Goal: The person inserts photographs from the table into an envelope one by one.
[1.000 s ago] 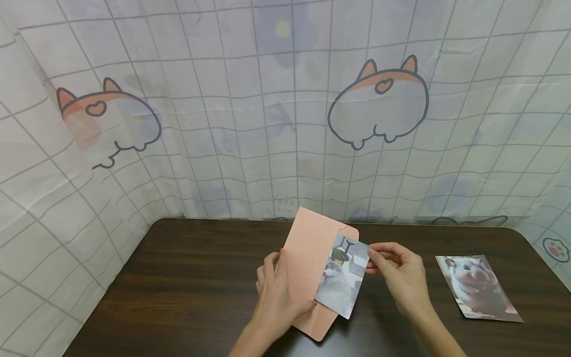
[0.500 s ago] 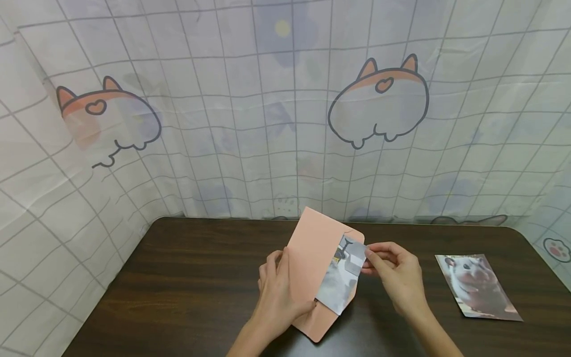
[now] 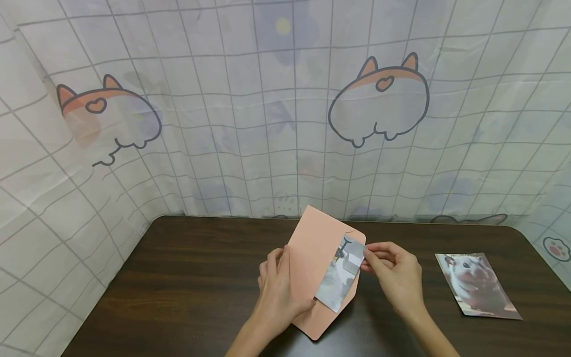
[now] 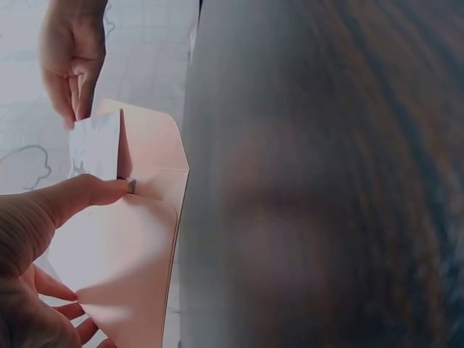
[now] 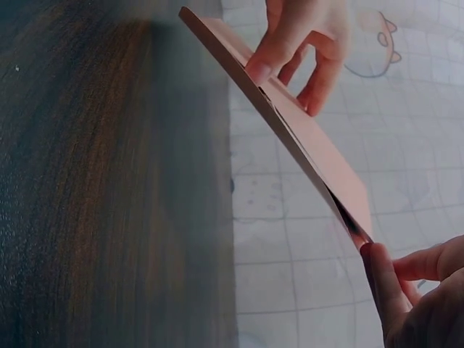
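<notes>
A pink paper envelope [image 3: 310,253] is held tilted above the table by my left hand [image 3: 277,292], its thumb at the opening and its fingers along the far side. Part of a grey-and-white photo [image 3: 341,275] shows at the envelope's opening, the rest hidden inside the pocket. My right hand [image 3: 397,277] pinches the photo's upper right corner between thumb and fingers. In the left wrist view the left thumb [image 4: 101,190] presses at the pocket edge, and the envelope's flap [image 4: 156,138] stands open behind the photo.
A second photo, of a hamster [image 3: 479,287], lies on the dark wood table [image 3: 192,277] to the right of my right hand. Behind the table's far edge hangs a white gridded curtain [image 3: 241,124] with cartoon corgi prints.
The photo has slid leftward, deeper into the envelope, so less of it shows. My right hand has moved slightly left with it, and the envelope has shifted a little to the right.
</notes>
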Motion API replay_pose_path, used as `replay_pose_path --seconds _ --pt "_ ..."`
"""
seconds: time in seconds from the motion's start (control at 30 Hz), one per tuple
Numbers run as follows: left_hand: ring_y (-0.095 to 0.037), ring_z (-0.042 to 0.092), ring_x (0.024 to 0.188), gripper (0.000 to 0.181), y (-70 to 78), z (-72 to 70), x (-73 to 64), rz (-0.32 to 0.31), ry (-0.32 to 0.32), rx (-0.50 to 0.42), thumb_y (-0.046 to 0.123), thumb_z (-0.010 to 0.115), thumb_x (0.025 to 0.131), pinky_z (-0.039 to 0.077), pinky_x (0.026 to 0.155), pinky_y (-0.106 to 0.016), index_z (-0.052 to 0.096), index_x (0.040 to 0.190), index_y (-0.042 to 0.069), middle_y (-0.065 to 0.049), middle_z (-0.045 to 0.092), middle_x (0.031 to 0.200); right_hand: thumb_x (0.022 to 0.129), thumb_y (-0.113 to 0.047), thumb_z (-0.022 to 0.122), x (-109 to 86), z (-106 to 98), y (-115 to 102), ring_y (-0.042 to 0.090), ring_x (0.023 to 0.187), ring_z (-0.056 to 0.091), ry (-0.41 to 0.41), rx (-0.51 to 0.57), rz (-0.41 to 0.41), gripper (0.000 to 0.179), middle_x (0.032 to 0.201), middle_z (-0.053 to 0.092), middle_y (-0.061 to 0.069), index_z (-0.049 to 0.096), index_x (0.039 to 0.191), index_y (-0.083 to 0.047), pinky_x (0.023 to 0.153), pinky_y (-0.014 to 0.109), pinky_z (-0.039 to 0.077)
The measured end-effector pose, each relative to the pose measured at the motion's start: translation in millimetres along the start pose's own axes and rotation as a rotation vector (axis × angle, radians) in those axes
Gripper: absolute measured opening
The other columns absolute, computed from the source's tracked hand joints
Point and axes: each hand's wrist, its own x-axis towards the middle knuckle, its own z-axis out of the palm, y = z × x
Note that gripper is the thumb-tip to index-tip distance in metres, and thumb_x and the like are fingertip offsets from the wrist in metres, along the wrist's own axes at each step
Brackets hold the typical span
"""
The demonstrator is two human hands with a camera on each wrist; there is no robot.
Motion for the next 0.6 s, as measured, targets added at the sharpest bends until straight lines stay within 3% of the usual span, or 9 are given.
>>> replay_pose_path --seconds 0.3,0.6 --pt "-0.047 0.037 0.134 0.119 0.8 -1.5 0.3 -0.015 -0.029 -0.053 0.014 0.099 0.061 0.04 0.101 -0.066 0.034 0.158 -0.01 -0.023 0.037 0.152 0.097 0.002 0.072 -0.2 1.1 1.2 0.002 0.066 0.072 0.016 -0.014 -0.007 0.02 0.091 0.078 0.017 0.071 0.112 0.015 0.067 0.022 0.06" --pt "-0.046 0.038 0.132 0.114 0.7 -0.8 1.2 0.005 -0.015 -0.062 0.012 0.097 0.06 0.041 0.099 -0.066 0.038 0.157 -0.008 -0.021 0.039 0.15 0.097 0.002 0.072 -2.2 4.9 3.8 -0.001 0.066 0.071 0.033 -0.042 -0.007 0.019 0.093 0.078 0.019 0.072 0.112 0.014 0.067 0.02 0.059"
